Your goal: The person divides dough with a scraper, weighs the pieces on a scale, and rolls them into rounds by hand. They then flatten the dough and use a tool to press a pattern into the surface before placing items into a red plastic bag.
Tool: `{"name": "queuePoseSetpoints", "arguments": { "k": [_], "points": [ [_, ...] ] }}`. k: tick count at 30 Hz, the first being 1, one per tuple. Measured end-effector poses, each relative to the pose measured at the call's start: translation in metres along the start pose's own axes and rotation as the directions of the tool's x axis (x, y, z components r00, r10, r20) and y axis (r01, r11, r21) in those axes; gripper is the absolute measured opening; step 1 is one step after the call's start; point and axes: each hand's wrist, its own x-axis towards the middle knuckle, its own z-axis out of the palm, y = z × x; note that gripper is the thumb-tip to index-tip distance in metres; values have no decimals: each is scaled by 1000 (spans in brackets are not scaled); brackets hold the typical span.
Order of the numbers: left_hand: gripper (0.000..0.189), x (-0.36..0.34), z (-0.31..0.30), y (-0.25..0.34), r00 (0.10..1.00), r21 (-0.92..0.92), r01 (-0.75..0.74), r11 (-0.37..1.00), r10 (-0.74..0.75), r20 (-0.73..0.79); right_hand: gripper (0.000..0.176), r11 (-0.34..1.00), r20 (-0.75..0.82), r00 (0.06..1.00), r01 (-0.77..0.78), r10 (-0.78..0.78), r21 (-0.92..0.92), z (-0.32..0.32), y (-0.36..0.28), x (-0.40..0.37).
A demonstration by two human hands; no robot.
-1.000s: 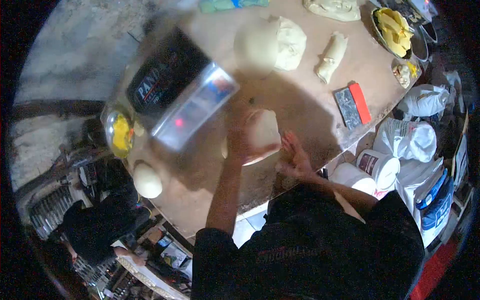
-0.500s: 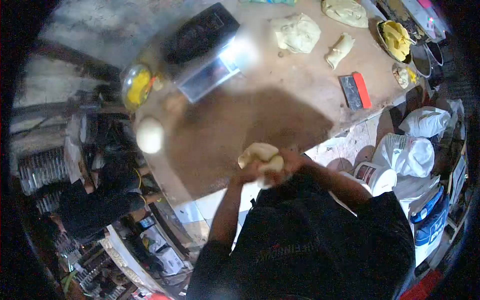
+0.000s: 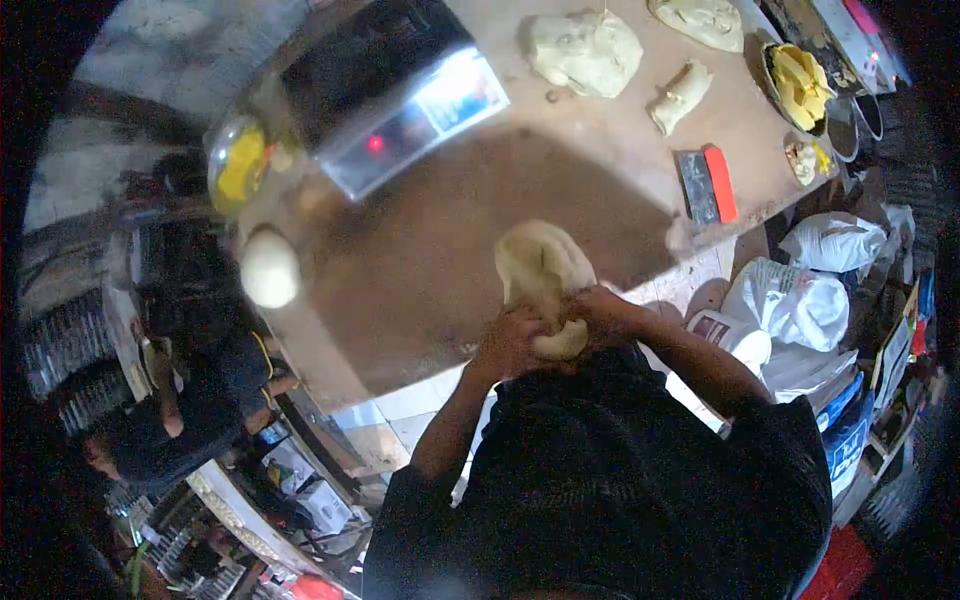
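Observation:
At the table's near edge, a pale piece of dough [image 3: 545, 258] is stretched between my hands. Its wide rounded end lies toward the tabletop, and a smaller folded end [image 3: 560, 342] shows close to my body. My left hand [image 3: 510, 340] has its fingers curled round the dough's left side. On the other side, my right hand [image 3: 603, 308] grips it too, fingers bent inward. Some of the fingertips are hidden in the dough.
A smooth dough ball [image 3: 270, 270] sits at the table's left edge. Behind are a black box-like device [image 3: 375, 70], a large dough lump [image 3: 588, 55], a smaller dough strip [image 3: 683, 97], a red-handled scraper [image 3: 708, 187] and a bowl of yellow pieces [image 3: 800, 85]. A co-worker [image 3: 200, 410] is at left.
The dough has gone from a compact folded lump to a longer shape reaching out over the table. My hands have moved slightly apart. The view has shifted a little.

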Motion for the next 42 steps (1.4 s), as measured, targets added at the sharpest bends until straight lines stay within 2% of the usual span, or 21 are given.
{"name": "queuePoseSetpoints", "arguments": {
  "k": [1,3,4,6,8,9,11,14,18,19,21,22,24,26,27,29,32,35,37,40,42],
  "points": [
    [50,3,-17,-1,993,-112,66,992,-76,-89,49,975,-51,998,49,-38,216,-7,10,-2],
    [43,34,-65,-16,892,-159,192,968,-240,-383,61,996,-190,981,50,-36,71,-46,41,44],
    [46,69,-86,-33,862,129,336,933,-249,-441,66,997,-331,943,17,-41,-74,-66,59,72],
    [49,113,-117,-38,834,395,473,787,-255,-490,63,968,-571,820,-161,23,-192,-113,41,123],
    [47,150,-147,1,859,232,247,941,-102,-501,61,970,-537,826,-237,171,-56,-198,-34,135],
    [47,164,-159,18,856,143,119,983,-29,-517,59,978,-497,860,-187,116,-96,-211,-28,152],
    [68,161,-159,20,877,83,156,984,-99,-470,55,988,-394,914,38,-95,-151,-202,2,177],
    [91,140,-138,52,840,2,463,886,-438,-320,50,970,-109,976,167,-188,-174,-181,-16,165],
    [100,84,-64,5,804,75,117,990,-50,-592,43,973,258,959,164,-118,-163,-154,-33,148],
    [100,82,-70,-2,811,87,109,990,-38,-584,42,984,249,962,139,-108,-108,-144,-14,157],
    [113,81,-98,-11,898,135,243,960,-170,-406,39,968,-7,997,72,-72,242,-123,48,174],
    [116,85,-103,-6,830,-133,232,964,-268,-489,37,888,-176,984,71,12,455,-112,70,174],
    [95,88,-136,-14,913,19,175,984,-155,-377,35,588,-479,838,256,261,768,-76,88,158],
    [91,99,-156,-6,923,96,10,995,28,-385,40,211,-541,744,500,392,840,-43,75,127],
    [94,108,-161,3,883,130,-122,984,167,-438,43,394,-709,634,593,308,702,-30,45,101],
    [85,134,-150,28,897,150,-254,956,291,-334,47,547,-832,522,648,187,530,-20,17,89],
    [83,136,-144,16,922,-36,-100,994,79,-380,48,648,-595,732,282,332,708,-49,22,127],
    [82,99,-137,1,887,-225,22,974,-123,-445,48,757,-304,870,-113,389,643,-62,15,140],
    [83,59,-112,-30,882,-229,291,929,-353,-311,53,915,-297,934,-68,199,398,-33,12,128],
    [93,-1,-60,-23,863,-174,133,976,-200,-464,65,944,-400,907,7,133,331,5,-27,100],
    [94,-21,-36,-25,814,-232,100,968,-213,-540,49,999,-221,975,32,-28,17,-3,-77,68]
  ]
}}
